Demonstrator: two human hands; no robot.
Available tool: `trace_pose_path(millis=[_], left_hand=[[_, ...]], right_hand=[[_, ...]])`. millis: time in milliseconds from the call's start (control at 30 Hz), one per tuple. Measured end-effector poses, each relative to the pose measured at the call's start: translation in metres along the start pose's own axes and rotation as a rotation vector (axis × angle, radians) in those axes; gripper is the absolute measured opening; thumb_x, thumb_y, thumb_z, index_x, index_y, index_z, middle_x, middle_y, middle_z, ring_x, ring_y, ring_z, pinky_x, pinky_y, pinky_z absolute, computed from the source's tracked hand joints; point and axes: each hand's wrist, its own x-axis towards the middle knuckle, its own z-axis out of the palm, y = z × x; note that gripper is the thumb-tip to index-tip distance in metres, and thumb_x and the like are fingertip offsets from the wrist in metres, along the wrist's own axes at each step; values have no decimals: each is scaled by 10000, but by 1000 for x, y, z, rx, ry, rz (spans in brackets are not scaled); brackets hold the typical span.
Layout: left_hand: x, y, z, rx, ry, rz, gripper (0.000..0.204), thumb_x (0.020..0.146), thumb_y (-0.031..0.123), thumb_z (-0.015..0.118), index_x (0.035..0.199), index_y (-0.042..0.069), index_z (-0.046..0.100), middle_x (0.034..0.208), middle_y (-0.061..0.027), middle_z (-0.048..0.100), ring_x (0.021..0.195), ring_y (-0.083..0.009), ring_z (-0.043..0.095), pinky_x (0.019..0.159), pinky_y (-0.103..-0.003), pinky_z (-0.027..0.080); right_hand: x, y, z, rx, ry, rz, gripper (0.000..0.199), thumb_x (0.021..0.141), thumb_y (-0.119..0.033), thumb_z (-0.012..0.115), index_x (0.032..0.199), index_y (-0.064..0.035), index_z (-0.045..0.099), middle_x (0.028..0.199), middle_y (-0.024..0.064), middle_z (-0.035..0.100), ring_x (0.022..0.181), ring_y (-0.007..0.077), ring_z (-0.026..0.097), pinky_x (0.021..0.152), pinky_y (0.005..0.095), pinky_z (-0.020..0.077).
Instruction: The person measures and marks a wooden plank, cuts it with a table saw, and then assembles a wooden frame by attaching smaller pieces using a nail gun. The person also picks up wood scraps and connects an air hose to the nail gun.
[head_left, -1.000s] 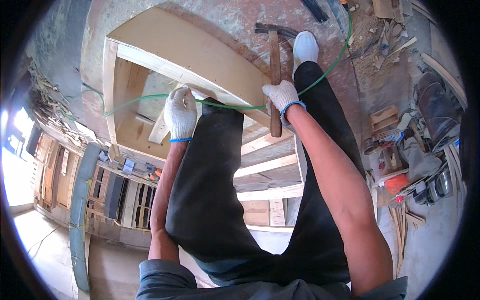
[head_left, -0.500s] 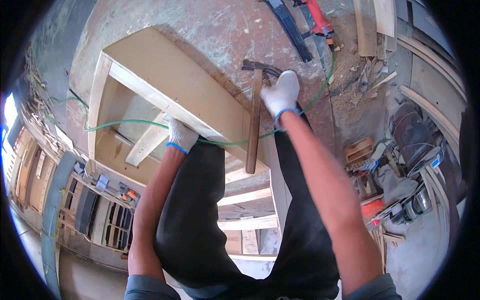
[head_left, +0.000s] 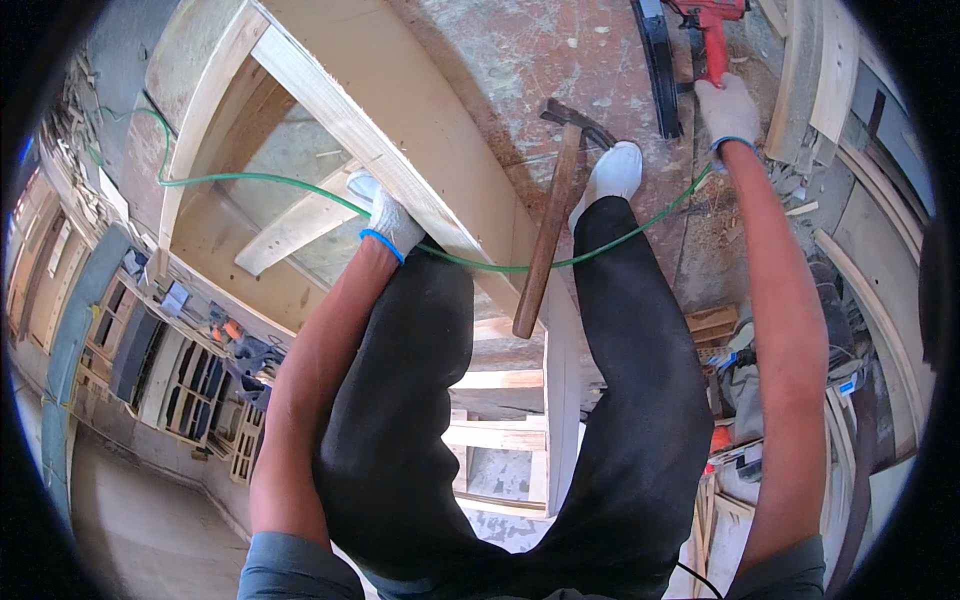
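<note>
My left hand (head_left: 393, 222), in a white knit glove with a blue cuff, is closed around the edge rail of a curved wooden frame (head_left: 440, 130); part of its fingers is hidden by the rail. At the upper right, my gloved right hand (head_left: 728, 108) wraps round the handle of a red nail gun (head_left: 714, 42). The gun's long black magazine (head_left: 657, 75) lies to the left of that hand. Between my legs a claw hammer (head_left: 552, 225) rests with its wooden handle against the frame, head pointing away.
A green air hose (head_left: 490, 267) runs across the frame and my legs toward the right hand. Curved wood strips (head_left: 835, 60) and sawdust lie at the right. Stacked wooden frames (head_left: 185, 385) stand at the left. A second slatted frame (head_left: 500, 435) is beneath my legs.
My right hand has left the spot beside the hammer head and reached right and away to grip the nail gun. The view has shifted; my left hand stays on the frame.
</note>
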Motion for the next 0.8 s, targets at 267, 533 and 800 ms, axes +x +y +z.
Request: trace_pose_path(millis=[267,533,800], left_hand=[[-15,6,-15,112,-90,-33,492,1052,452,482,1364,77,552,1308,-107,628,1213,-298,584,1049,-448,481],[-80,60,-44,1549,12,583,282,960,232,551,1113,54,708,931,-221,700,921,-374,691,833,-422,527],[-78,48,-41,1650,-130,336,306,951,256,566,1103,30,707,976,-226,712,968,-366,695,866,-424,522]], right_hand=[[93,11,5,-49,-62,-97,611,753,-505,676,1125,-21,709,1106,271,712,1091,427,675,957,476,506],[142,10,31,-93,-61,-151,588,753,-489,696,1102,-17,735,1112,274,711,1088,431,672,952,462,509],[131,33,31,360,-191,-367,380,913,-396,668,1013,-30,653,824,63,659,752,213,675,710,381,551]])
